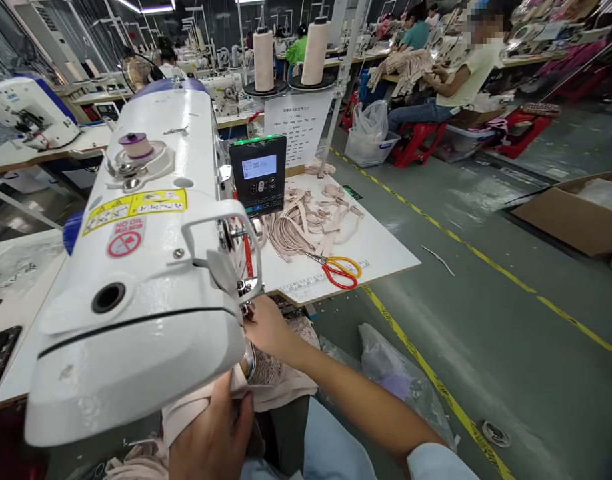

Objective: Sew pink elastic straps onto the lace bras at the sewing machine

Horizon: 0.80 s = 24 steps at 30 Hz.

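Note:
A white industrial sewing machine point(151, 267) fills the left and centre, its head hiding the needle area. Beneath the head, my left hand point(211, 427) grips a smooth beige fabric piece point(186, 410), thumb and fingers closed on it. My right hand point(269, 327) reaches in at the right side of the head, by the presser mechanism; its fingertips are hidden behind the machine. Beige lace fabric point(271, 370) hangs below my right wrist, joined to or lying against the smooth fabric; I cannot tell which.
Red-and-yellow scissors point(342, 270) and a heap of beige straps point(299, 223) lie on the white table point(391, 257). A control panel point(259, 177) stands behind the machine. Thread cones point(315, 53) rise above. Plastic bags point(396, 373) lie on the floor. A co-worker point(466, 80) sits at far right.

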Motion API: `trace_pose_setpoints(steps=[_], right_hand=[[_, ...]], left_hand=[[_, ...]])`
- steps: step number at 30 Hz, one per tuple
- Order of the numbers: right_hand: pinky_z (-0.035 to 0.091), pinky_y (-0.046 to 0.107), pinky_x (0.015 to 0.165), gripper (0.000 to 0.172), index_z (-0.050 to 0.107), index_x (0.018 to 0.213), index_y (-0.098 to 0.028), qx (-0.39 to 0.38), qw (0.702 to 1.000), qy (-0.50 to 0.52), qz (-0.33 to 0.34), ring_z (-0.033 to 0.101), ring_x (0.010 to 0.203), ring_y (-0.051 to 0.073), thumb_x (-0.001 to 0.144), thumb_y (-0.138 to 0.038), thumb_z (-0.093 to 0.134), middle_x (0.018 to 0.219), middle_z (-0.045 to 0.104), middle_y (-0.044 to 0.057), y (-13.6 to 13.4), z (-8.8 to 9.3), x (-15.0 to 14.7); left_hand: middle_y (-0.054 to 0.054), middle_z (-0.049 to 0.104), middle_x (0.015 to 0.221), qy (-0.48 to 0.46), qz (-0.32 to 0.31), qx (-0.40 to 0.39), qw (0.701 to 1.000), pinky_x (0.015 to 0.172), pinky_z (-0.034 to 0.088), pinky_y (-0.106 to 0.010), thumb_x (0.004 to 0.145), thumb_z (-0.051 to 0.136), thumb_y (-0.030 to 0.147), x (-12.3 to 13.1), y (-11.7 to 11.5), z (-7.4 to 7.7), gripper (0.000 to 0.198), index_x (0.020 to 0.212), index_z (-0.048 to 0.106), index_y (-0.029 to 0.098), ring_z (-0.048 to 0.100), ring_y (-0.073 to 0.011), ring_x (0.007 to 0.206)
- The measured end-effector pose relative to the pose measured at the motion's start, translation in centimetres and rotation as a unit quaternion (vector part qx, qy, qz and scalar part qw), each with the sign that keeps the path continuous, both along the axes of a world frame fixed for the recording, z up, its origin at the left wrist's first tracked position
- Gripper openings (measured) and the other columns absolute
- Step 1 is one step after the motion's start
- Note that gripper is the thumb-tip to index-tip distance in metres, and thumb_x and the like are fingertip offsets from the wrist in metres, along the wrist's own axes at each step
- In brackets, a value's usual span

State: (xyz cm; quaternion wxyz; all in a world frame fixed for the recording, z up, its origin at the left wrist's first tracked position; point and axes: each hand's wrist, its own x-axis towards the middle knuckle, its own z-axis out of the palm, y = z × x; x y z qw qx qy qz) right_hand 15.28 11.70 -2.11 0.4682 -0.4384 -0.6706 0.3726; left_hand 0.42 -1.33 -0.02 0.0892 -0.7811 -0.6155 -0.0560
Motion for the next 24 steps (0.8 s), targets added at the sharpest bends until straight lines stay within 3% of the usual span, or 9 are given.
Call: trace_pose_setpoints(steps=[3,6,10,13,15,20,22,24], right_hand=[[0.049,0.033,0.086,0.02,0.066,0.099,-0.02,0.017,1.0,0.016,0.004,0.06,0.099,0.021,0.082,-0.013,0.058,0.112,0.06,0.008,0.0,0.0,0.0],[0.049,0.029,0.076,0.026,0.065,0.106,-0.02,-0.001,0.999,0.045,0.001,0.059,0.085,0.017,0.084,-0.013,0.055,0.113,0.058,0.007,-0.3,0.0,0.3],[0.047,0.027,0.07,0.022,0.063,0.109,-0.02,-0.006,0.997,0.081,-0.009,0.054,0.074,0.013,0.089,-0.02,0.053,0.113,0.057,0.006,-1.0,0.0,0.7],[0.046,0.027,0.072,0.019,0.062,0.108,-0.021,-0.01,0.994,0.104,-0.035,0.053,0.077,0.013,0.091,-0.026,0.055,0.112,0.056,0.005,-1.9,-0.4,1.0],[0.046,0.028,0.074,0.019,0.061,0.109,-0.022,-0.035,0.991,0.122,-0.049,0.054,0.08,0.014,0.092,-0.028,0.055,0.109,0.056,0.005,-2.6,-0.9,1.4],[0.048,0.029,0.078,0.025,0.057,0.115,-0.023,-0.151,0.973,0.176,-0.017,0.057,0.09,0.016,0.093,-0.035,0.054,0.108,0.06,0.005,-5.1,-2.0,2.6],[0.049,0.03,0.08,0.028,0.057,0.113,-0.022,-0.18,0.962,0.206,-0.016,0.058,0.09,0.017,0.092,-0.041,0.055,0.105,0.061,0.006,-6.5,-2.3,3.0],[0.049,0.032,0.082,0.031,0.058,0.108,-0.022,-0.176,0.96,0.216,-0.021,0.059,0.089,0.018,0.088,-0.046,0.06,0.101,0.061,0.006,-8.2,-2.3,3.2]], left_hand=[[-0.005,0.075,0.078,0.001,-0.01,0.001,1.0,0.044,0.043,-0.026,0.093,0.05,0.039,0.0,0.0,0.0,0.063,0.15,0.029,0.02,0.07,-0.0238,0.061],[-0.007,0.075,0.082,-0.005,-0.015,-0.006,1.0,0.048,0.047,-0.029,0.093,0.049,0.037,0.3,0.0,0.2,0.065,0.152,0.026,0.02,0.07,-0.0263,0.066],[-0.003,0.074,0.075,-0.025,-0.018,-0.028,0.999,0.043,0.043,-0.027,0.094,0.048,0.037,0.0,0.1,0.4,0.064,0.152,0.026,0.021,0.07,-0.0237,0.062],[-0.005,0.076,0.085,-0.053,-0.013,-0.027,0.998,0.037,0.037,-0.023,0.095,0.046,0.037,-0.4,0.0,0.4,0.058,0.149,0.03,0.023,0.071,-0.0205,0.062],[-0.007,0.077,0.09,-0.081,-0.01,-0.01,0.997,0.037,0.037,-0.022,0.095,0.046,0.037,-0.3,-0.3,0.3,0.057,0.149,0.032,0.024,0.07,-0.0192,0.059],[-0.007,0.072,0.066,-0.148,0.035,-0.027,0.988,0.039,0.044,-0.026,0.096,0.044,0.048,0.0,-0.8,-0.3,0.072,0.15,0.021,0.007,0.063,-0.0202,0.041],[-0.012,0.074,0.076,-0.155,0.039,-0.031,0.987,0.039,0.046,-0.027,0.095,0.045,0.048,0.5,-1.1,-0.6,0.077,0.151,0.016,0.004,0.065,-0.0211,0.043],[-0.019,0.075,0.09,-0.156,0.003,-0.018,0.988,0.043,0.051,-0.029,0.095,0.048,0.041,1.3,-2.0,-1.1,0.079,0.153,0.008,0.005,0.07,-0.024,0.052]])
